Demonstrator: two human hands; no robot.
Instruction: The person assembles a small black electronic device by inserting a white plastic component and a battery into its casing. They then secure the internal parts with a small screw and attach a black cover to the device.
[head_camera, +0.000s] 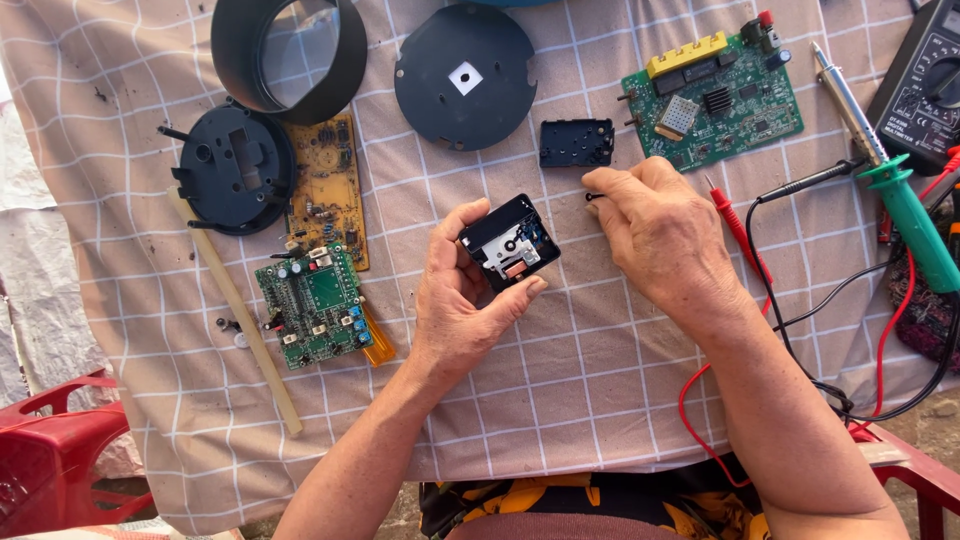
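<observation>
Gripped between thumb and curled fingers of the left hand (462, 300) above the checked cloth (580, 370), an opened black clock movement (510, 245) is held, while what seems a tiny black part (594, 197) is pinched by the right hand (655, 235).

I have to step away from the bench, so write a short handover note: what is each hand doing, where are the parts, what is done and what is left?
Left hand: grip shut on the small black clock movement, opened so its inner parts show.
Right hand: fingertips pinch a tiny dark part just above the cloth.
Parts: the black back cover lies on the checked cloth above the hands; round black plate beside it.
Done: cover is off.
Left: cover not yet refitted.
</observation>
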